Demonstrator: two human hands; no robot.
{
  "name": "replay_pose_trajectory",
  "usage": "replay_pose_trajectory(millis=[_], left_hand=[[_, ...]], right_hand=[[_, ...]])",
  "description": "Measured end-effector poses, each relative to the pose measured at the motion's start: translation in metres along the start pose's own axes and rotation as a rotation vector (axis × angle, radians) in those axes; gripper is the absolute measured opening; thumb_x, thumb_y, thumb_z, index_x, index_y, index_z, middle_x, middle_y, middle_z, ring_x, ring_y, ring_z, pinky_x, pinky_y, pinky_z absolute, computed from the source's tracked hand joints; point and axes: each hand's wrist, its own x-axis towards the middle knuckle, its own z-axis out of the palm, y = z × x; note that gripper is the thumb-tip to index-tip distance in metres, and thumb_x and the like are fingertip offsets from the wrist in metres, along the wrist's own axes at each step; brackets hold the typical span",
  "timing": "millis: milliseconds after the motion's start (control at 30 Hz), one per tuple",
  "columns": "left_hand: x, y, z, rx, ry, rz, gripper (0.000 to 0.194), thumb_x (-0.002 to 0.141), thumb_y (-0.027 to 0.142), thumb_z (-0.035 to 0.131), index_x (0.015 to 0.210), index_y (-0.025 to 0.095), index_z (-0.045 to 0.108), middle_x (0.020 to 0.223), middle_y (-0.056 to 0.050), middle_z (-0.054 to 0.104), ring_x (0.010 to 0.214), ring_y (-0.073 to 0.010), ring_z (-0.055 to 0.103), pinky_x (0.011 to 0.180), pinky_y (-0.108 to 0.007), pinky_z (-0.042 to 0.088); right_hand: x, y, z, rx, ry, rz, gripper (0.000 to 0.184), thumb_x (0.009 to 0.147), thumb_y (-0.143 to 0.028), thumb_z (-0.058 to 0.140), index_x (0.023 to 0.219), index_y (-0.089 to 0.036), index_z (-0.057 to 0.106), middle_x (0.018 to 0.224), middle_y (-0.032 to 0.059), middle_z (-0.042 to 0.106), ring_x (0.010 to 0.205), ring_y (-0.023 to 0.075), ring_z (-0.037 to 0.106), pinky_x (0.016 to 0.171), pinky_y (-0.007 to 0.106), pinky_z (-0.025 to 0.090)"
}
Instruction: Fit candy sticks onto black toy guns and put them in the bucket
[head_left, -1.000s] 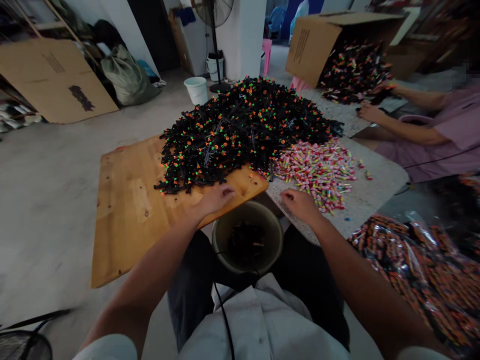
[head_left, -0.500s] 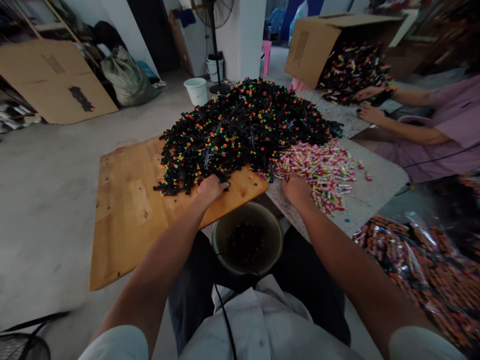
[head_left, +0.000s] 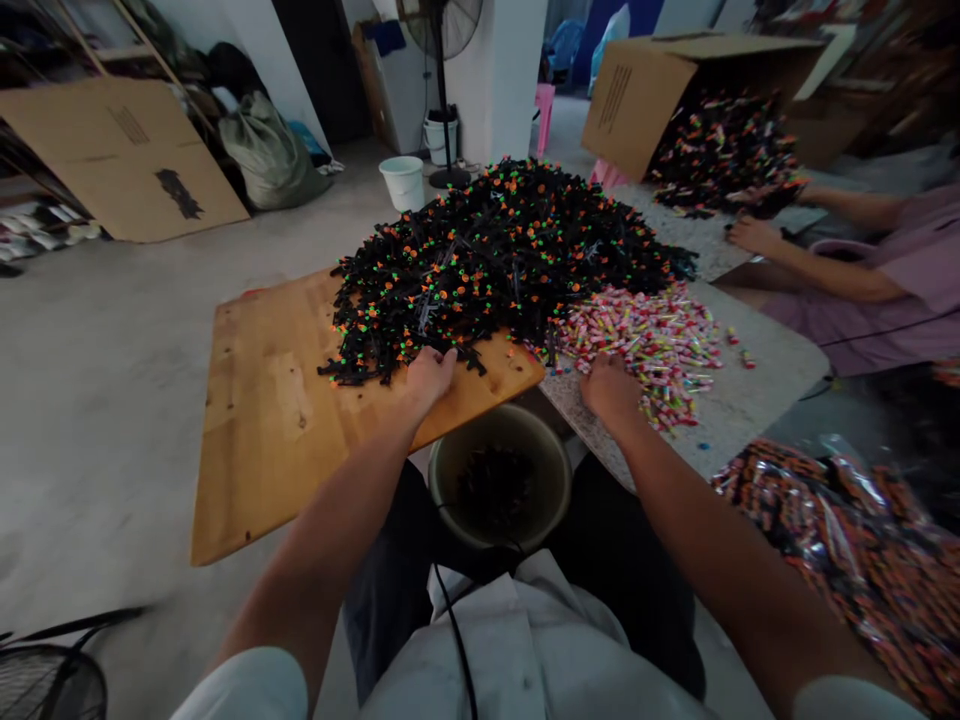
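A large heap of small black plastic pieces (head_left: 495,250) with orange and green bits covers the far part of the wooden board (head_left: 262,420). My left hand (head_left: 433,374) is at the heap's near edge, fingers curled together; whatever they hold is hidden. To the right, a pile of small pink, red and yellow wrapped pieces (head_left: 660,335), like tiny candy tubes, lies on the speckled stone tabletop (head_left: 772,370). My right hand (head_left: 611,390) reaches into this pile's near left side. Its fingers are closed, and their contents cannot be seen. Between my legs stands a round tub (head_left: 559,480) with dark pieces inside.
Across the stone top, a co-worker's hand (head_left: 754,236) is by a tipped cardboard box (head_left: 637,105) spilling similar black pieces. Clear bags of packed orange and black items (head_left: 847,560) lie at right. A white bucket (head_left: 405,185) and a standing fan (head_left: 442,90) are beyond the board.
The whole view has shifted slightly to the right. My left thumb has moved up, away from a black piece on the board. My right hand stays at the pink pile's edge.
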Motion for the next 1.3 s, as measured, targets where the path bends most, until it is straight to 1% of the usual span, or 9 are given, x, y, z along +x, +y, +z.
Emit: replay_pose_trajectory(millis=[167,300,433,600,733,833,933,1067,1300], left_hand=[[0.012,0.025,0.007,0.253,0.008,0.012,0.085,0.091,0.083,0.051,0.111,0.004,0.075,0.116,-0.035,0.074,0.119,-0.0472,0.069,0.098,-0.05,0.053],[0.016,0.041,0.012,0.304,-0.083,0.065,0.078,0.086,0.079,0.065,0.109,0.005,0.077,0.12,-0.035,0.073,0.124,-0.0486,0.067,0.103,-0.052,0.051],[0.022,0.044,0.011,0.072,-0.152,-0.01,0.039,0.073,0.042,0.088,0.091,0.009,0.077,0.097,-0.027,0.078,0.12,-0.0481,0.069,0.103,-0.051,0.052],[0.02,0.029,0.004,-0.179,-0.238,-0.018,0.016,0.077,0.026,0.08,0.069,0.015,0.071,0.055,-0.012,0.067,0.088,-0.0354,0.077,0.082,-0.035,0.058],[0.0,0.013,0.011,-0.454,-0.291,0.003,0.018,0.09,0.03,0.067,0.082,0.016,0.072,0.073,-0.013,0.077,0.076,-0.0248,0.077,0.072,-0.031,0.06],[-0.026,0.004,0.023,-0.877,-0.357,0.009,0.016,0.093,0.029,0.065,0.094,0.015,0.072,0.1,-0.014,0.081,0.085,-0.0217,0.079,0.08,-0.033,0.064],[-0.053,0.0,0.033,-1.304,-0.462,0.0,0.012,0.089,0.024,0.073,0.096,0.014,0.072,0.11,-0.014,0.081,0.093,-0.0224,0.08,0.094,-0.04,0.063],[-0.074,0.003,0.037,-1.422,-0.519,0.021,0.016,0.089,0.024,0.077,0.099,0.014,0.071,0.107,-0.011,0.082,0.092,-0.022,0.08,0.1,-0.042,0.062],[-0.079,0.008,0.037,-1.378,-0.479,0.094,0.026,0.088,0.03,0.081,0.105,0.015,0.069,0.107,-0.011,0.081,0.096,-0.0245,0.08,0.104,-0.047,0.059]], right_hand=[[-0.003,-0.002,0.0,-0.005,0.009,-0.025,0.045,0.107,-0.034,0.047,0.135,-0.004,0.063,0.14,0.031,0.06,0.111,0.0375,0.073,0.093,0.045,0.055],[-0.007,-0.004,0.0,0.062,0.065,0.021,0.044,0.102,-0.034,0.051,0.134,-0.005,0.063,0.137,0.0297,0.063,0.108,0.0386,0.073,0.088,0.046,0.055],[-0.028,-0.014,0.008,0.32,0.092,-0.058,0.029,0.099,-0.032,0.053,0.117,-0.014,0.068,0.115,0.0198,0.075,0.103,0.0325,0.073,0.088,0.041,0.053],[-0.066,-0.039,0.025,0.868,-0.023,-0.252,0.023,0.096,-0.044,0.061,0.103,-0.023,0.066,0.094,0.007,0.078,0.086,0.0244,0.073,0.079,0.035,0.054],[-0.09,-0.06,0.026,1.174,-0.149,-0.299,0.029,0.096,-0.052,0.062,0.102,-0.023,0.065,0.088,0.0048,0.076,0.068,0.0189,0.067,0.062,0.03,0.052],[-0.098,-0.071,0.022,1.316,-0.216,-0.289,0.032,0.097,-0.055,0.063,0.105,-0.023,0.064,0.088,0.0031,0.075,0.055,0.0138,0.058,0.052,0.027,0.046],[-0.1,-0.077,0.018,1.412,-0.23,-0.259,0.036,0.095,-0.058,0.065,0.105,-0.023,0.063,0.088,0.0017,0.074,0.05,0.011,0.053,0.046,0.025,0.043],[-0.101,-0.079,0.014,1.505,-0.207,-0.225,0.039,0.093,-0.06,0.069,0.104,-0.023,0.063,0.083,0.0,0.072,0.049,0.0101,0.053,0.043,0.023,0.042],[-0.102,-0.072,0.006,1.494,-0.213,-0.222,0.042,0.092,-0.062,0.07,0.107,-0.022,0.065,0.077,-0.0013,0.069,0.048,0.0111,0.052,0.045,0.024,0.041]])
